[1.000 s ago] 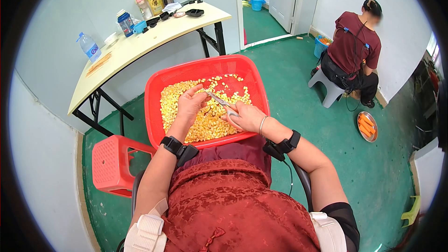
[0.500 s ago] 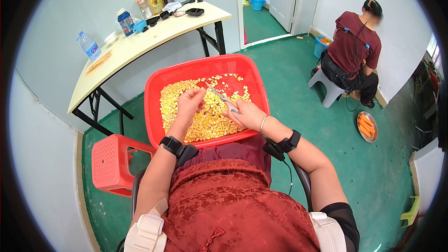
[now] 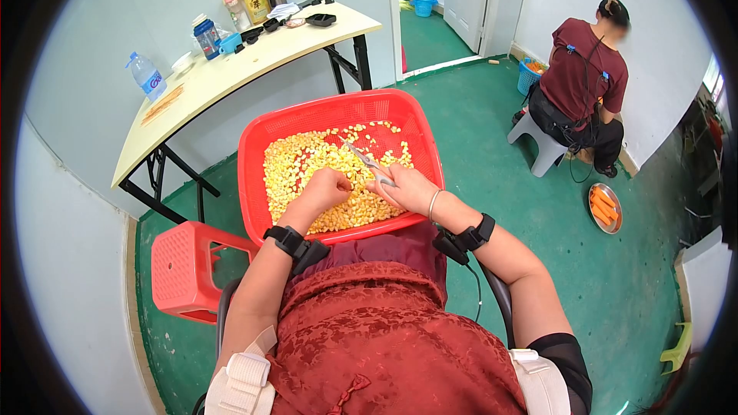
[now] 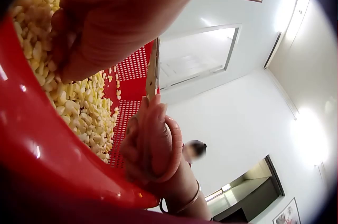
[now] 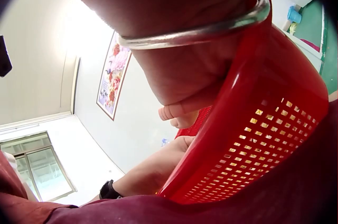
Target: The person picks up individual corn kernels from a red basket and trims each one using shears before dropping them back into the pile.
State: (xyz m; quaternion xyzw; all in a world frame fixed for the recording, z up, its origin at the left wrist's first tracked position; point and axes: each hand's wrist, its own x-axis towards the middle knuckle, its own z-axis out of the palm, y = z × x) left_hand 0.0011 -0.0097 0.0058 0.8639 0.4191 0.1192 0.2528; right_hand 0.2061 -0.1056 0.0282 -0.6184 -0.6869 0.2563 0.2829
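A red plastic basket (image 3: 419, 127) with perforated walls rests on the person's lap, holding a layer of yellow corn kernels (image 3: 296, 165). Over the kernels the left hand (image 3: 327, 187) reaches down with bent fingers. In the left wrist view its fingertips (image 4: 63, 68) are in among the kernels; I cannot tell whether one is pinched. The right hand (image 3: 411, 190), near the basket's right wall, grips a pair of scissors (image 3: 361, 157) by the grey handles. Their blades point away and to the left, above the kernels. In the right wrist view, the wrist hides most of that hand.
A red stool (image 3: 181, 269) stands left of the lap. Beyond the basket, a long table (image 3: 261, 50) holds bottles and black items. At right another person (image 3: 588, 69) sits on a grey stool (image 3: 536, 150), near a metal bowl (image 3: 617, 219) of orange pieces on the green floor (image 3: 477, 127).
The left hand has drawn away from the scissor tips, first back to the left, then down toward the kernels nearer the body. The right hand with the scissors has barely moved.
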